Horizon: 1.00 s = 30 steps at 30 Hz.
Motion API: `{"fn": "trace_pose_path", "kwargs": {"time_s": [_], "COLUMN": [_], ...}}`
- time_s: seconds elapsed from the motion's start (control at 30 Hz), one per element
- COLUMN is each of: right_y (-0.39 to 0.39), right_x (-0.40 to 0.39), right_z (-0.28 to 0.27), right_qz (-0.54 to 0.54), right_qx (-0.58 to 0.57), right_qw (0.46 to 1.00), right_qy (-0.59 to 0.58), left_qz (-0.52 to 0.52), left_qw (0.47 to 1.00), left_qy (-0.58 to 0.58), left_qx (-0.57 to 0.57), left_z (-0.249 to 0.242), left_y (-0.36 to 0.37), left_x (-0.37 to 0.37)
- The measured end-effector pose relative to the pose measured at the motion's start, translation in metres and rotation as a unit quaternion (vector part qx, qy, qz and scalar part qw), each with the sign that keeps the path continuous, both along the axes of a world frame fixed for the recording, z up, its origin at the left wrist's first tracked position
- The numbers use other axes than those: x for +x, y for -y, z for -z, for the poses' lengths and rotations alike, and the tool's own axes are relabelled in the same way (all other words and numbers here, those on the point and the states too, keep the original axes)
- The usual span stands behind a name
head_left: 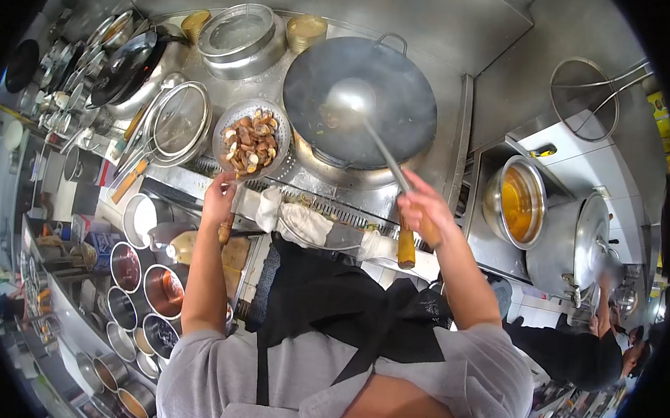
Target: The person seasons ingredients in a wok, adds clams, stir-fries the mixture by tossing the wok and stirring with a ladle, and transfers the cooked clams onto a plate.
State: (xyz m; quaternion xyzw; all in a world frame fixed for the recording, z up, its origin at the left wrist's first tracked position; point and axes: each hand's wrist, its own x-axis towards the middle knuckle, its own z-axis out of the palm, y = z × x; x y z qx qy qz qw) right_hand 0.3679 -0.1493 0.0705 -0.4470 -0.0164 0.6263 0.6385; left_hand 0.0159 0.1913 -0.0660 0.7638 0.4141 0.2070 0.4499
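Note:
My left hand (pixel 218 198) is closed around the handle of a perforated skimmer (pixel 284 143). Brown sliced mushrooms (pixel 249 144) fill its bowl, which is left of the wok, near the rim. In my right hand (pixel 425 209) is a long-handled ladle (pixel 386 153), its round metal bowl down inside the dark wok (pixel 407 107). A little food and some haze show around the ladle's bowl. The wok sits on the stove. Just below my right hand, a second wooden handle (pixel 406 251) points toward me; what it belongs to is hidden.
A metal pot with water (pixel 241 37) stands behind the skimmer, with wire strainers (pixel 178 124) to the left. White cloths (pixel 304 224) lie along the stove's front edge. At right are a bowl of yellow liquid (pixel 518 202) and a large lidded pot (pixel 573 242). Another person (pixel 568 354) is at lower right.

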Motion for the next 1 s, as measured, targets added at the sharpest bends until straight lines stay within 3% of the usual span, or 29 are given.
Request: {"fn": "trace_pose_path", "kwargs": {"time_s": [0.03, 0.1, 0.13, 0.17, 0.2, 0.23, 0.3, 0.33, 0.37, 0.4, 0.43, 0.5, 0.53, 0.57, 0.6, 0.63, 0.67, 0.7, 0.73, 0.77, 0.8, 0.83, 0.87, 0.93, 0.97, 1.0], "right_y": [-0.007, -0.017, -0.012, -0.008, -0.006, 0.004, 0.028, 0.026, 0.027, 0.028, 0.026, 0.008, -0.008, -0.023, -0.031, -0.029, -0.026, -0.025, -0.024, -0.017, -0.008, -0.005, -0.007, -0.01, -0.016, -0.025], "right_x": [0.014, 0.033, 0.034, 0.036, 0.037, 0.027, 0.002, -0.002, -0.01, -0.016, -0.008, 0.028, 0.023, 0.016, 0.011, 0.009, 0.005, -0.001, -0.015, -0.039, -0.063, -0.076, -0.072, -0.043, -0.029, -0.024], "right_z": [0.016, 0.059, 0.084, 0.109, 0.12, 0.113, 0.09, 0.061, 0.026, 0.008, 0.013, 0.025, 0.022, 0.031, 0.046, 0.066, 0.091, 0.104, 0.095, 0.066, 0.035, 0.017, 0.01, -0.002, 0.013, 0.022], "right_qz": [-0.004, -0.059, -0.063, -0.09, -0.106, -0.104, -0.131, -0.133, -0.12, -0.094, -0.094, -0.011, -0.028, -0.068, -0.104, -0.098, -0.123, -0.142, -0.142, -0.131, -0.119, -0.103, -0.105, -0.044, -0.029, -0.047], "right_qx": [0.003, -0.049, -0.049, -0.123, -0.184, -0.182, -0.199, -0.2, -0.163, -0.114, -0.12, 0.018, -0.035, -0.092, -0.148, -0.152, -0.229, -0.288, -0.288, -0.268, -0.242, -0.209, -0.208, -0.108, -0.097, -0.114], "right_qw": [1.0, 0.955, 0.955, 0.823, 0.614, 0.611, 0.654, 0.651, 0.842, 0.96, 0.959, 1.0, 0.992, 0.954, 0.887, 0.886, 0.734, 0.53, 0.528, 0.663, 0.78, 0.873, 0.874, 0.978, 0.979, 0.958], "right_qy": [-0.006, 0.285, 0.285, 0.547, 0.761, 0.764, 0.718, 0.72, 0.5, 0.236, 0.239, -0.021, 0.122, 0.279, 0.425, 0.428, 0.628, 0.785, 0.786, 0.686, 0.565, 0.427, 0.427, 0.17, 0.178, 0.26], "left_qz": [-0.001, -0.013, -0.006, 0.0, 0.0, 0.001, 0.031, 0.036, 0.043, 0.058, 0.061, 0.039, 0.016, 0.022, -0.042, -0.106, -0.05, 0.003, 0.073, 0.141, 0.139, 0.176, 0.213, 0.174, 0.158, 0.143], "left_qw": [1.0, 0.999, 0.999, 0.999, 0.997, 0.995, 0.995, 0.985, 0.968, 0.966, 0.964, 0.903, 0.894, 0.895, 0.894, 0.887, 0.865, 0.837, 0.824, 0.805, 0.803, 0.787, 0.771, 0.768, 0.758, 0.757], "left_qy": [-0.006, -0.036, -0.043, -0.047, -0.054, -0.059, -0.057, -0.076, -0.096, -0.071, -0.067, -0.175, -0.172, -0.168, -0.141, -0.114, -0.103, -0.09, -0.121, -0.15, -0.145, -0.162, -0.181, -0.22, -0.241, -0.237], "left_qx": [-0.022, -0.015, -0.021, -0.025, -0.054, -0.083, -0.076, -0.151, -0.226, -0.244, -0.249, -0.39, -0.413, -0.412, -0.424, -0.436, -0.489, -0.539, -0.549, -0.557, -0.561, -0.569, -0.573, -0.576, -0.585, -0.592], "left_z": [-0.001, -0.002, 0.003, 0.01, 0.018, 0.02, 0.029, 0.039, 0.054, 0.083, 0.096, 0.12, 0.144, 0.175, 0.207, 0.227, 0.23, 0.231, 0.218, 0.199, 0.194, 0.192, 0.19, 0.19, 0.189, 0.216], "left_y": [0.013, 0.038, 0.046, 0.053, 0.063, 0.073, 0.089, 0.095, 0.1, 0.101, 0.105, 0.106, 0.109, 0.113, 0.119, 0.124, 0.129, 0.136, 0.15, 0.161, 0.168, 0.177, 0.183, 0.187, 0.184, 0.183], "left_x": [-0.01, -0.026, -0.034, -0.041, -0.046, -0.049, -0.054, -0.054, -0.056, -0.061, -0.059, -0.049, -0.049, -0.045, -0.038, -0.032, -0.018, 0.0, 0.01, 0.013, 0.007, -0.002, -0.013, -0.056, -0.081, -0.116]}}
